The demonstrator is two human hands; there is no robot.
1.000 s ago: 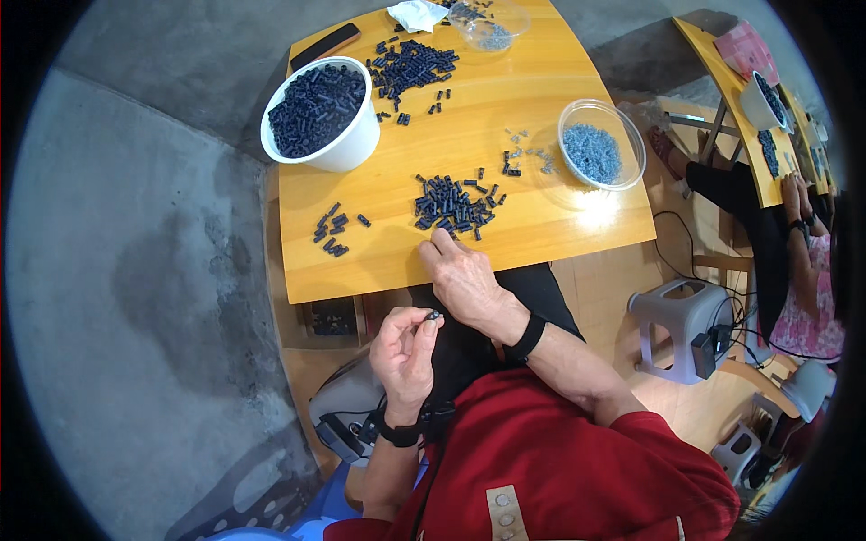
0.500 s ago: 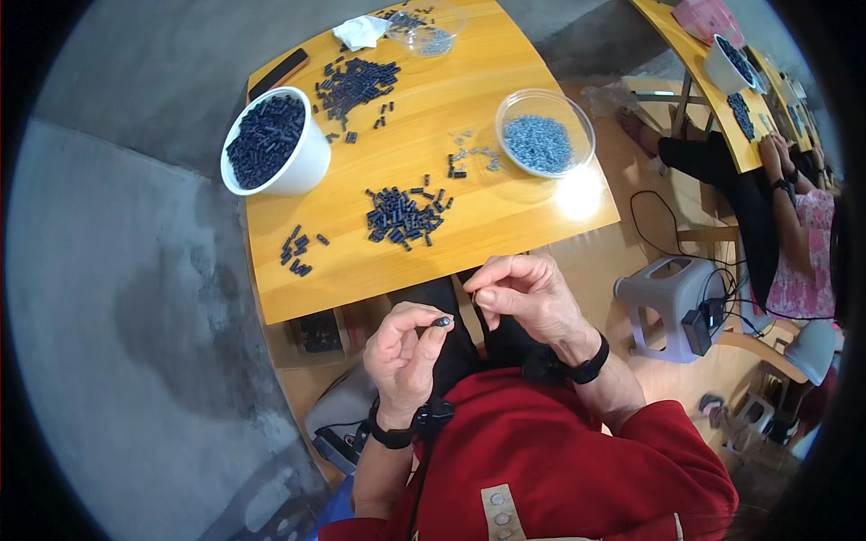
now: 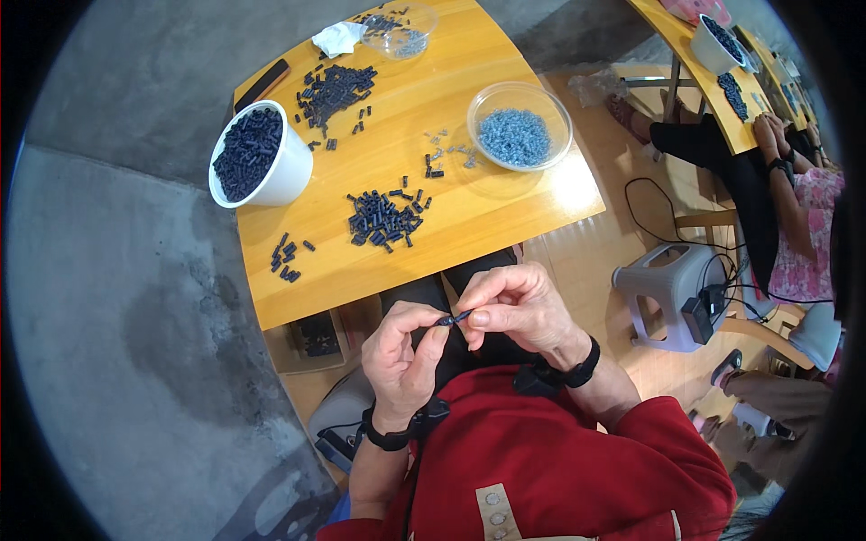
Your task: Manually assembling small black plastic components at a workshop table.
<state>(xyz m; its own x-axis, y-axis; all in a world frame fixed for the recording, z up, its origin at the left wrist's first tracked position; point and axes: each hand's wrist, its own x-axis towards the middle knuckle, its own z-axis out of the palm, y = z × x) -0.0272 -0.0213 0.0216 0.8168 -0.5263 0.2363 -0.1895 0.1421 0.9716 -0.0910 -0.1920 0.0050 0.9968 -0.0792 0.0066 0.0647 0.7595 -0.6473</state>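
My left hand [image 3: 402, 353] pinches a small black cylindrical part [image 3: 443, 321] between thumb and forefinger. Against its end, my right hand [image 3: 520, 311] holds a second small dark piece [image 3: 464, 316], mostly covered by the fingertips. The two pieces meet or nearly meet, above my lap and just off the table's front edge. Beyond them, on the yellow table [image 3: 316, 302], lies a pile of short black cylindrical parts [image 3: 383, 218]. A few more black parts [image 3: 287, 257] are scattered to its left.
A white bucket [image 3: 293, 171] full of black parts stands at the left. A clear round bowl [image 3: 564, 122] holds small bluish clear pieces. Farther back are another black pile [image 3: 334, 95], a tissue [image 3: 340, 39], a phone [image 3: 262, 86] and a second bowl [image 3: 424, 20]. A stool [image 3: 663, 293] and a seated person [image 3: 798, 216] are right.
My right hand has come toward the left, bringing its small dark piece up to the black part in my left hand. The whole view has shifted slightly.
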